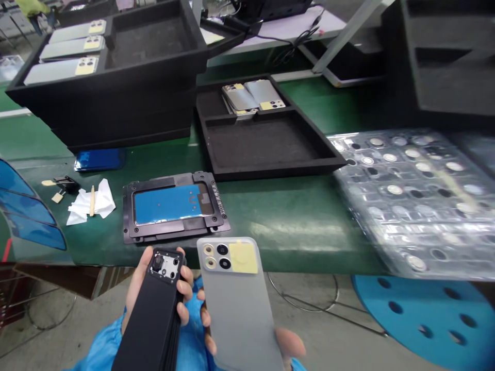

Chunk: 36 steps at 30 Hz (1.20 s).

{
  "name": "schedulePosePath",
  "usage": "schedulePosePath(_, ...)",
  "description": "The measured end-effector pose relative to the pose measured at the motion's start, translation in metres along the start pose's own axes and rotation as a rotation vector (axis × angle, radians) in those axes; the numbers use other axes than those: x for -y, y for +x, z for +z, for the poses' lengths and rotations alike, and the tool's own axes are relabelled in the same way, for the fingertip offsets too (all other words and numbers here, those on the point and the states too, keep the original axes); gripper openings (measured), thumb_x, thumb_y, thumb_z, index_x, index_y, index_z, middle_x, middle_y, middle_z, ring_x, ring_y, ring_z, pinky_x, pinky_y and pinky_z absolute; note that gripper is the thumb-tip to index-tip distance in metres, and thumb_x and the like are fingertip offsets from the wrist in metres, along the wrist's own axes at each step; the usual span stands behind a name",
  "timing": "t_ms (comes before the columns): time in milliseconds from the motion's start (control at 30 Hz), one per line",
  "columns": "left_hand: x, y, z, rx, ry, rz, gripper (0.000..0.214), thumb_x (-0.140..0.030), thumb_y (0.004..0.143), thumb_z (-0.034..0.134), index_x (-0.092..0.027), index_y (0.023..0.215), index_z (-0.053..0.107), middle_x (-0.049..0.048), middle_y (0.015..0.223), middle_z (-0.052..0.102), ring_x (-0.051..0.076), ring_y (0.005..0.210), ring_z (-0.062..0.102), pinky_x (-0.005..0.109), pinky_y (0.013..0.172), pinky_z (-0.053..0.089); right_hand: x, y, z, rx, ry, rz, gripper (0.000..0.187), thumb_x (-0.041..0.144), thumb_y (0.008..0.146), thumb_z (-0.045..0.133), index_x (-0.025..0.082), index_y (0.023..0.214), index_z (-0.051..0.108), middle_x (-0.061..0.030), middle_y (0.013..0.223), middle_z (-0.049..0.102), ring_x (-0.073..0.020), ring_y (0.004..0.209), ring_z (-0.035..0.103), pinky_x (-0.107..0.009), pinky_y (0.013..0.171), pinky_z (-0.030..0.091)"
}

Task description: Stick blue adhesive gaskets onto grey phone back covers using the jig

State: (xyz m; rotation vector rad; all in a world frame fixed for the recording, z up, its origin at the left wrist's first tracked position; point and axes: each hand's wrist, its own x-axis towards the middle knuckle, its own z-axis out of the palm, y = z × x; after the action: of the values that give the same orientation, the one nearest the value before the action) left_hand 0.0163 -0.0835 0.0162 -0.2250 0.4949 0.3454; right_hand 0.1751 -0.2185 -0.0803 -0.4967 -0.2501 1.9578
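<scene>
By the fingers [185, 288] of the left hand [135, 283], a black stack [152, 309] is gripped along both long edges; several thin layers are seen at its side, and a camera opening is shown at its upper end. By the right hand [289, 342], a grey cover [240, 304] is held, its edges pressed between the thumb on one side and the other fingers on the opposite side; the thumb is blurred. A yellow sticker [243, 257] is carried beside its four camera rings. Both pieces are held upright side by side, just in front of the desk [278, 206]. Blue sleeves [102, 340] are worn.

Near the desk's front edge, a dark frame [129, 212] is placed, and a blue-filmed panel [168, 202] is seated inside it. To its left, a wooden stick [92, 201] is laid across a white cloth [103, 198], with a black clip [66, 184] near them. Behind these, a blue phone [98, 159] is set just beside a tall stack of trays [116, 98], in whose left compartment three silver covers [64, 70] are laid.

Behind the frame, a black tray [266, 170] is set down, and more covers [265, 93] are piled in its rear compartment. At the right, a clear tray [386, 221] is stretched past the desk's edge, above a blue stool [425, 304].
</scene>
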Motion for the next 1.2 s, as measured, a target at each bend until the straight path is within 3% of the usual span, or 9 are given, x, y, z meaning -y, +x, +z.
schedulePosePath(133, -0.001, 0.000, 0.000, -0.024, -0.003, 0.009, 0.040, -0.060, 0.093, 0.058, -0.027, 0.114, 0.066, 0.0019, 0.089, 0.070, 0.012, 0.075, 0.065, 0.024, 0.067, 0.046, -0.002, 0.000, -0.001, 0.044, -0.010, -0.050, 0.120, 0.095, 0.041, 0.070, 0.021, 0.134, 0.057, -0.0164, 0.111, 0.068, -0.0261, 0.077, 0.066, -0.038, 0.064, 0.054)
schedulePosePath(267, 0.003, -0.001, 0.003, -0.043, 0.012, 0.016, 0.045, -0.059, 0.090, 0.063, -0.020, 0.111, 0.068, 0.0062, 0.092, 0.073, 0.015, 0.081, 0.068, 0.025, 0.070, 0.049, 0.004, 0.001, 0.012, 0.040, 0.077, -0.098, 0.106, 0.086, 0.049, 0.077, 0.024, 0.133, 0.060, -0.0146, 0.116, 0.066, -0.0255, 0.084, 0.066, -0.036, 0.068, 0.055)
schedulePosePath(467, 0.016, -0.006, 0.016, 0.032, 0.103, 0.092, 0.068, -0.065, 0.080, 0.067, -0.010, 0.119, 0.070, 0.0140, 0.100, 0.075, 0.028, 0.086, 0.071, 0.044, 0.077, 0.058, 0.022, 0.006, 0.036, -0.020, 0.133, -0.140, 0.092, 0.064, 0.052, 0.091, 0.025, 0.131, 0.066, -0.0121, 0.127, 0.063, -0.0253, 0.103, 0.063, -0.033, 0.081, 0.057)
schedulePosePath(533, 0.017, -0.008, 0.020, -0.020, 0.111, 0.122, 0.066, -0.062, 0.077, 0.072, -0.011, 0.119, 0.071, 0.0137, 0.101, 0.076, 0.027, 0.088, 0.071, 0.044, 0.079, 0.059, 0.025, 0.006, 0.039, -0.048, 0.063, -0.168, 0.087, 0.065, 0.059, 0.088, 0.025, 0.133, 0.065, -0.0127, 0.129, 0.063, -0.0267, 0.108, 0.063, -0.035, 0.086, 0.057)
schedulePosePath(733, 0.019, -0.012, 0.024, -0.247, 0.118, 0.272, 0.048, -0.046, 0.071, 0.086, -0.019, 0.109, 0.076, 0.0083, 0.101, 0.079, 0.025, 0.090, 0.073, 0.041, 0.081, 0.061, 0.027, 0.005, 0.045, -0.101, -0.026, -0.163, 0.088, 0.064, 0.062, 0.089, 0.027, 0.137, 0.061, -0.0118, 0.134, 0.064, -0.0288, 0.118, 0.063, -0.037, 0.097, 0.052)
schedulePosePath(867, 0.022, -0.011, 0.024, -0.390, 0.178, 0.338, 0.070, -0.045, 0.063, 0.092, -0.029, 0.127, 0.068, 0.0057, 0.106, 0.078, 0.024, 0.086, 0.074, 0.040, 0.080, 0.061, 0.026, 0.005, 0.045, -0.135, -0.081, -0.190, 0.088, 0.063, 0.060, 0.090, 0.029, 0.136, 0.061, -0.0108, 0.135, 0.065, -0.0286, 0.115, 0.066, -0.037, 0.094, 0.054)
schedulePosePath(967, 0.029, -0.010, 0.022, -0.436, 0.366, 0.476, 0.087, -0.047, 0.065, 0.092, -0.036, 0.142, 0.053, 0.0047, 0.117, 0.075, 0.026, 0.094, 0.074, 0.040, 0.085, 0.059, 0.024, 0.006, 0.049, -0.250, -0.288, -0.185, 0.087, 0.060, 0.057, 0.093, 0.030, 0.132, 0.059, -0.0107, 0.137, 0.063, -0.0310, 0.120, 0.063, -0.040, 0.097, 0.051)
schedulePosePath(1100, 0.039, -0.006, 0.020, -0.486, 0.640, 0.682, 0.086, -0.050, 0.070, 0.088, -0.033, 0.145, 0.049, 0.0059, 0.123, 0.070, 0.029, 0.115, 0.067, 0.038, 0.100, 0.052, 0.019, 0.013, 0.062, -0.358, -0.584, -0.185, 0.081, 0.055, 0.058, 0.094, 0.032, 0.127, 0.057, -0.0080, 0.140, 0.058, -0.0315, 0.134, 0.052, -0.043, 0.108, 0.044)
schedulePosePath(1200, 0.043, -0.004, 0.017, -0.524, 0.705, 0.730, 0.084, -0.050, 0.068, 0.089, -0.031, 0.141, 0.052, 0.0059, 0.127, 0.068, 0.029, 0.122, 0.063, 0.036, 0.104, 0.048, 0.017, 0.018, 0.068, -0.383, -0.678, -0.178, 0.079, 0.052, 0.060, 0.093, 0.032, 0.127, 0.056, -0.0075, 0.141, 0.057, -0.0311, 0.135, 0.050, -0.044, 0.110, 0.043)
